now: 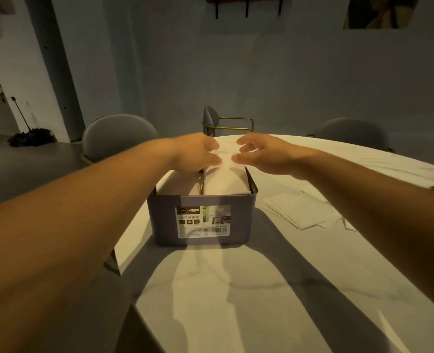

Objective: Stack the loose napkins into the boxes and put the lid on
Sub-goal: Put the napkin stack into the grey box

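Napkins [223, 184] partly fill the grey box [200, 220] at mid-bench, the left grip [198, 154] and right grip [261, 156] each pinching an edge of one more sheet [226, 159] above its far end, a loose pile [302, 210] still to pack on the bench [236, 289] rightward, no lid in view

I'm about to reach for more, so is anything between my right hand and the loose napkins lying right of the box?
Nothing visible. The loose napkins lie flat on the table, right of the box; the right hand is over the box's far end, with only tabletop between them.
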{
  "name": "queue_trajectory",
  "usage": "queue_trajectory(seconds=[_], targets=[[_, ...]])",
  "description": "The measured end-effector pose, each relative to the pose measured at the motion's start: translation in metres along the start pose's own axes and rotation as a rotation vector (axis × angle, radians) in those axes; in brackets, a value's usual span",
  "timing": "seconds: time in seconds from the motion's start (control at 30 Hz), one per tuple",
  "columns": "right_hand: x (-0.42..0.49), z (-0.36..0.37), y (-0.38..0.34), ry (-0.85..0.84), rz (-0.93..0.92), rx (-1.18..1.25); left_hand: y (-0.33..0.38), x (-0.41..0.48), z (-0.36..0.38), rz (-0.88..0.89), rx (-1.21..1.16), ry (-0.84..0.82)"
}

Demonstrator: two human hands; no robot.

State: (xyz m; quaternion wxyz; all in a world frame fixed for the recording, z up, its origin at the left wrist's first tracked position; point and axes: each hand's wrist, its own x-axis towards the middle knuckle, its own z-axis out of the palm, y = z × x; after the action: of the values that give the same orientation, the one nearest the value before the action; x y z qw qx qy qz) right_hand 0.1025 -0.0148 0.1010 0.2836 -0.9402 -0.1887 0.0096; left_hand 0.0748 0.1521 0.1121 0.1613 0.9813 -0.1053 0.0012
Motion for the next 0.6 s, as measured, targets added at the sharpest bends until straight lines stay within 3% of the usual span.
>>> queue_trajectory(seconds=[0.17,0.3,0.6], targets=[[0.004,0.013,0.003,-0.060,0.103,0.238,-0.003,0.007,0.009,-0.084,-0.138,-0.015],[0.008,0.019,0.003,0.001,0.142,0.429,-0.004,0.013,0.011,-0.145,-0.197,-0.008],[0.014,0.019,-0.002,0.113,0.194,0.718,-0.007,0.011,0.013,-0.105,-0.558,0.156]])
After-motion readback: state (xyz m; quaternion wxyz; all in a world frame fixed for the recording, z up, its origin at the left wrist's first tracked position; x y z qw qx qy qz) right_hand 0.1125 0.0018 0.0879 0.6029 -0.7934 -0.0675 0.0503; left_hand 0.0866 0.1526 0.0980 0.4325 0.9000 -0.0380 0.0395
